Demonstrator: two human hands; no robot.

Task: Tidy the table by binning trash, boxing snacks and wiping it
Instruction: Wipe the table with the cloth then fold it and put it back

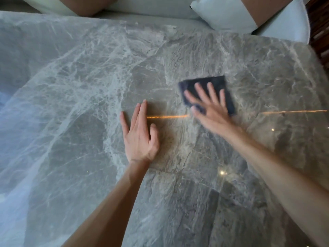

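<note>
Centrally, right hand [211, 107] flat on cloth [208, 94], left hand [139, 136] flat on table [71, 104].

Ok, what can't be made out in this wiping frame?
- Head view: the right hand is motion-blurred; its grip on the dark cloth is unclear.
- Cloth's middle is hidden under that hand's fingers.
- Table: left part washed out by glare; near edge cut off.
- Cushions cropped at the top.
</note>
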